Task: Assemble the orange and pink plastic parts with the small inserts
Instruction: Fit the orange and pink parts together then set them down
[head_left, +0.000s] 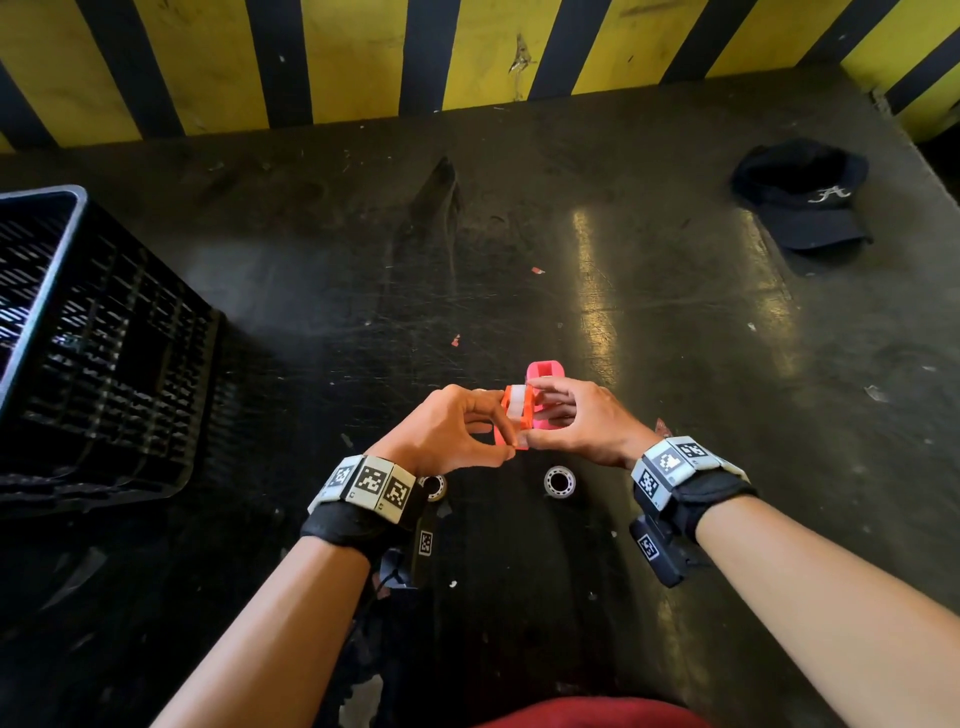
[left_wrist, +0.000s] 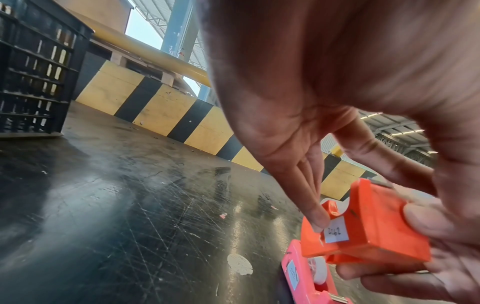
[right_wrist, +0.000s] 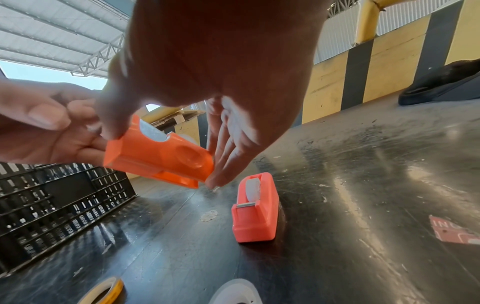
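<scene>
Both hands hold the orange part (head_left: 511, 415), a tape-dispenser-shaped shell, above the dark table (head_left: 519, 234). A white roll insert (head_left: 518, 404) sits in its top. My left hand (head_left: 488, 423) pinches its near left side. My right hand (head_left: 537, 415) pinches it between thumb and fingertips at its ends. In the wrist views the orange part (left_wrist: 369, 224) (right_wrist: 155, 156) is tilted and carries a small white label. The pink part (head_left: 545, 370) (right_wrist: 255, 209) (left_wrist: 298, 273) stands on the table just beyond, with a white roll in it.
Two loose tape rolls lie near my wrists, one (head_left: 559, 481) between them and one (head_left: 434, 486) half hidden by the left wrist. A black crate (head_left: 104, 338) stands at the left. A dark cap (head_left: 805, 202) lies at the back right. A yellow-black barrier (head_left: 363, 57) lines the far edge.
</scene>
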